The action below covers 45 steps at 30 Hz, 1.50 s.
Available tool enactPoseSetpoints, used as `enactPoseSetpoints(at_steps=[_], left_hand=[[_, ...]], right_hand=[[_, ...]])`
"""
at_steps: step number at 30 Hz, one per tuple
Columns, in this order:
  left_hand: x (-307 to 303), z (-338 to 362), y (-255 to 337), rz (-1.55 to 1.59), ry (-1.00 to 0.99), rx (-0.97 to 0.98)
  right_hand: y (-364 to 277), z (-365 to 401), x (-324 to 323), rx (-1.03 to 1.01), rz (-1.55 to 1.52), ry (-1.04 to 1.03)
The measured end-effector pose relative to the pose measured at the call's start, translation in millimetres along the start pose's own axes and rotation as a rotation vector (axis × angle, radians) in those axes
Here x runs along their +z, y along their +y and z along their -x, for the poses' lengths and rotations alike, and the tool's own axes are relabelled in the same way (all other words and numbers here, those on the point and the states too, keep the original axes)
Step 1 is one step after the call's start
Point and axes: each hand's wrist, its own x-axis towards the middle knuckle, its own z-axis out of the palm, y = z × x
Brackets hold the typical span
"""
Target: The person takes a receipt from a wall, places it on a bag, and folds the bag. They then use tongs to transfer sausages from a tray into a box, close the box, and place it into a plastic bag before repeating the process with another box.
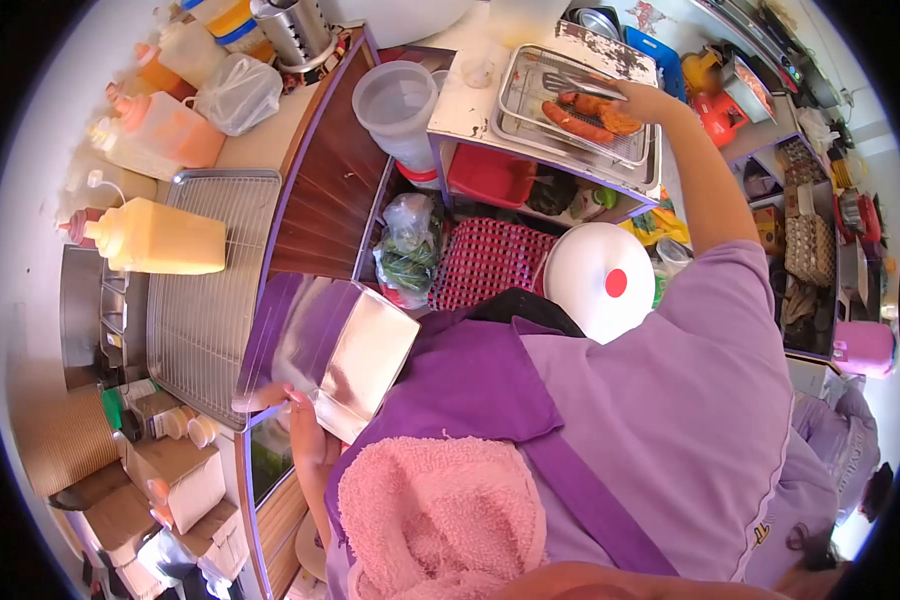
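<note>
My right hand (642,102) reaches out to a wire-rimmed metal tray (510,75) and is closed on a pair of metal tongs (567,84). A reddish sausage (577,122) and orange-brown fried pieces (620,120) lie in the tray, close to the tongs. Near my body, my left hand (308,428) grips the lower edge of a shiny, silver-and-gold-looking open box (368,345). The box is tilted on its side in front of my purple apron. My right fingers are partly hidden by the hand itself.
A wire cooling rack (195,330) with a yellow squeeze bottle (170,236) on it stands at left. A round white lid with a red dot (595,270) and a red-and-black woven basket (490,262) sit below the tray. Cardboard boxes (175,475) stand lower left.
</note>
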Motion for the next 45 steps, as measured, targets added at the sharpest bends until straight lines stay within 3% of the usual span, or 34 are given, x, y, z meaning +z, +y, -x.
enactPoseSetpoints(at_steps=[3, 4, 7, 14, 22, 26, 34, 39, 43, 45], left_hand=[[27.8, -0.7, 11.7, 0.037, 0.059, 0.021], [37.0, -0.1, 16.0, 0.05, 0.079, 0.028], [64.6, 4.0, 33.7, -0.031, 0.146, -0.039], [32.8, -22.4, 17.9, 0.029, 0.054, -0.043], [51.6, -19.9, 22.7, 0.075, 0.034, -0.005], [40.0, -33.5, 14.6, 0.107, 0.015, -0.009], [37.2, -83.5, 6.2, 0.15, -0.018, 0.051], [68.6, -73.9, 41.7, 0.017, 0.011, 0.051], [67.1, -74.5, 50.7, 0.052, 0.02, 0.098], [65.9, -72.0, 53.2, 0.057, -0.019, 0.141]], right_hand=[[8.0, 12.4, -19.3, 0.07, 0.097, -0.182], [15.0, 16.0, -11.9, 0.008, 0.186, -0.067], [6.3, 21.0, -11.2, -0.029, 0.292, -0.031], [-18.0, 18.3, -21.1, 0.047, 0.407, -0.128], [-28.1, 12.1, -7.0, -0.013, 0.559, -0.075], [-11.7, 12.7, -3.7, -0.1, 0.476, -0.015], [-19.6, 31.0, -29.1, -0.06, 0.362, 0.12], [-58.4, 37.7, -74.5, -0.18, 0.309, 0.32], [-141.2, 50.7, -119.9, -0.331, 0.297, 0.38], [-193.3, 60.9, -136.7, -0.571, 0.247, 0.422]])
